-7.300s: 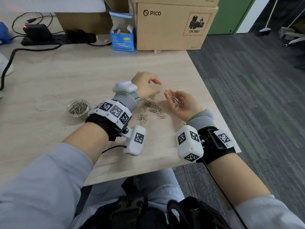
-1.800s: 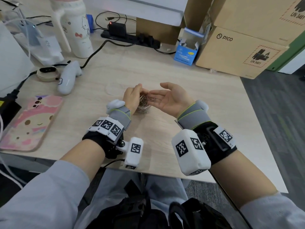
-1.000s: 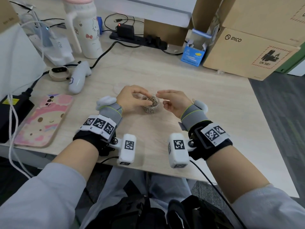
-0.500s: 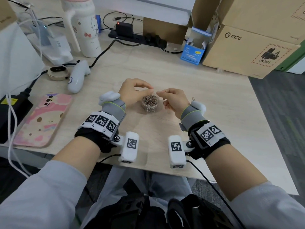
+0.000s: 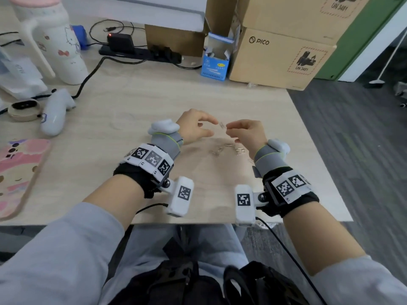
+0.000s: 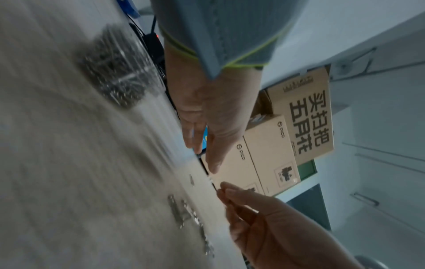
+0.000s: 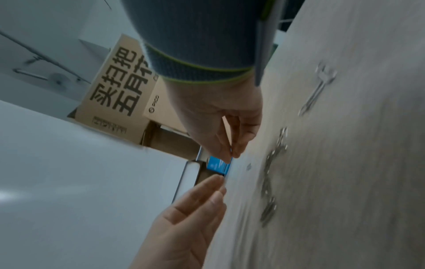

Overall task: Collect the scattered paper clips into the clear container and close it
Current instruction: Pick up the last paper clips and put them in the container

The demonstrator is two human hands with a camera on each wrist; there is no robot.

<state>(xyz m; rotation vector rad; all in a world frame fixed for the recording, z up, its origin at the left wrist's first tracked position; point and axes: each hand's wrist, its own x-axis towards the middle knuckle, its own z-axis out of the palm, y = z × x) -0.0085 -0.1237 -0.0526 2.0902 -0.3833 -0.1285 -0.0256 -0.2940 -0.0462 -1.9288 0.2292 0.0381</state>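
Your right grip (image 5: 247, 134) pinches one paper clip (image 5: 222, 125) between thumb and fingertip, held above the counter (image 5: 132, 102). Your left grip (image 5: 193, 127) is just beside it, fingers loose and holding nothing that I can see. That thin pinch is the weak point. If you pass the clip across to the left grip, it can slip in the gap between the fingertips and drop back among the loose clips (image 5: 226, 148) lying under and just nearer you than both grips. The clear container (image 6: 115, 72) is already heaped with clips and sits back beside your left wrist. It shows only in the left wrist view, and blurred at that, while the head view mostly hides it behind the wrist band. I judge that swinging the left grip back without looking could knock it over and spill what is collected. A heap that full may also shed clips when you add more, or keep the lid from seating, and I cannot find the lid in these views. The counter's edge is not far outward of the right grip, so a sweep in that direction could send clips onto the carpet (image 5: 352, 128). Nothing stands between the grips and the loose clips. The cardboard boxes (image 5: 275, 58), small blue box (image 5: 217, 62), power strip (image 5: 141, 51), white bottle (image 5: 55, 40), white controller (image 5: 57, 111) and pink phone case (image 5: 17, 172) are all well beyond or well left of the grips.
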